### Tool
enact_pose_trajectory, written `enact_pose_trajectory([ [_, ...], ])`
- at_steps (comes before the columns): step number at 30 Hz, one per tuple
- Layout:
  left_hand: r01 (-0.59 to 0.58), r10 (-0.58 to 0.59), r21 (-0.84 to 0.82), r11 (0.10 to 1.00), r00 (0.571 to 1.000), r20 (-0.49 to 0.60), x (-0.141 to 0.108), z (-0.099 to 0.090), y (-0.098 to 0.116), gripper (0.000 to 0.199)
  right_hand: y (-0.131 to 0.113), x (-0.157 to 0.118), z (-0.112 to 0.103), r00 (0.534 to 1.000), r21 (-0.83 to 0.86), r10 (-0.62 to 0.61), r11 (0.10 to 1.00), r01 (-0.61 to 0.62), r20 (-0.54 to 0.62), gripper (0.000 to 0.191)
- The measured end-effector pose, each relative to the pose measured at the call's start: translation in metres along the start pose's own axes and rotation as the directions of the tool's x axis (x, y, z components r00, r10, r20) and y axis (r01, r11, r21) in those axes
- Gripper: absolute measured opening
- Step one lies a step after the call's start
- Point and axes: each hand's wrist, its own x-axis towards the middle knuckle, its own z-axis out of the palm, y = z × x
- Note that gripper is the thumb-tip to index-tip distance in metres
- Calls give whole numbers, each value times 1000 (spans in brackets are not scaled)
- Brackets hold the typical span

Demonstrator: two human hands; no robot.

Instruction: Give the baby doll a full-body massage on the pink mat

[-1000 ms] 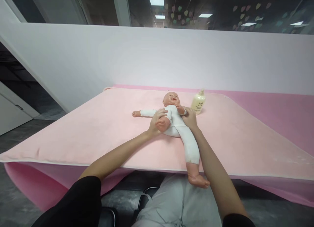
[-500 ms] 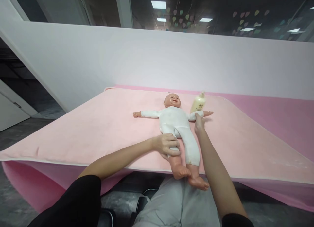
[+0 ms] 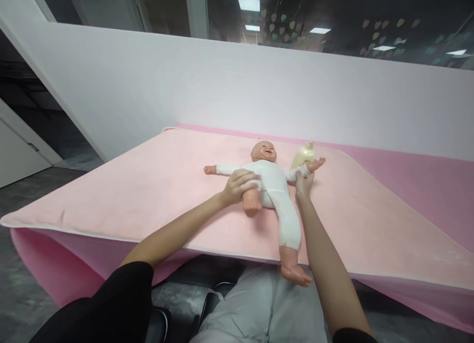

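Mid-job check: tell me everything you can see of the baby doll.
The baby doll lies on its back on the pale pink cover, head away from the person. Its torso and limbs look like white fabric; head, hands and feet look like smooth, peach-toned plastic. The left hand holds one leg bent up; the other lies straight, its foot past the cover's near edge. One arm stretches sideways; the right hand holds the other, which partly hides the pale yellow bottle.

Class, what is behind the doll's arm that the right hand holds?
Behind the doll's arm, held by the right hand, shows the upper part of a pale yellow bottle. The bottle's lower part is hidden by the arm.
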Motion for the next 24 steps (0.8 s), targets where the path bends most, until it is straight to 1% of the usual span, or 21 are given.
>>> enact_pose_trajectory([
  [1,88,-89,-35,995,996,-28,0,1,-2,28,-7,-4,4,1000,-21,-4,1000,4,-1,62],
  [2,179,-180,-80,981,984,-10,0,3,-4,33,-13,-8,8,1000,-51,-20,999,21,17,59],
  [3,260,-256,-125,958,966,43,1,5,-5,36,-19,-12,11,996,-89,-58,994,64,63,56],
  [4,323,-309,-167,932,945,105,1,7,-5,37,-24,-16,14,984,-135,-120,981,138,135,53],
  [5,366,-338,-203,908,928,159,2,8,-5,37,-28,-20,17,958,-182,-187,956,228,217,51],
  [7,393,-344,-253,884,914,217,2,10,-4,36,-34,-26,19,877,-263,-296,874,408,379,51],
  [8,388,-336,-267,882,916,219,2,11,-3,36,-35,-28,19,837,-296,-323,828,476,441,53],
  [9,376,-327,-271,886,921,210,2,11,-2,36,-37,-29,18,810,-323,-333,792,518,484,54],
  [10,362,-317,-263,894,927,199,2,11,0,36,-37,-29,18,797,-342,-330,771,537,506,55],
  [11,346,-306,-246,905,934,187,2,12,1,37,-38,-29,17,794,-346,-323,769,537,514,56],
  [12,327,-292,-224,918,940,176,2,12,2,38,-38,-28,15,799,-336,-317,782,525,511,57],
  [14,273,-246,-172,947,956,160,2,11,4,41,-38,-26,14,821,-269,-295,844,463,490,56],
  [16,200,-181,-121,972,972,152,2,10,6,46,-37,-24,13,872,-167,-234,929,332,430,52],
  [18,128,-116,-76,989,984,137,2,9,9,48,-37,-20,13,935,-70,-123,986,154,332,48],
  [19,98,-90,-60,993,988,128,3,8,10,49,-36,-18,13,959,-32,-57,997,69,279,48],
  [21,51,-46,-46,998,993,109,4,7,14,48,-35,-14,12,981,34,54,998,-61,186,50],
  [24,-18,24,-68,998,995,97,5,6,19,40,-32,-8,9,977,109,184,975,-196,110,50],
])
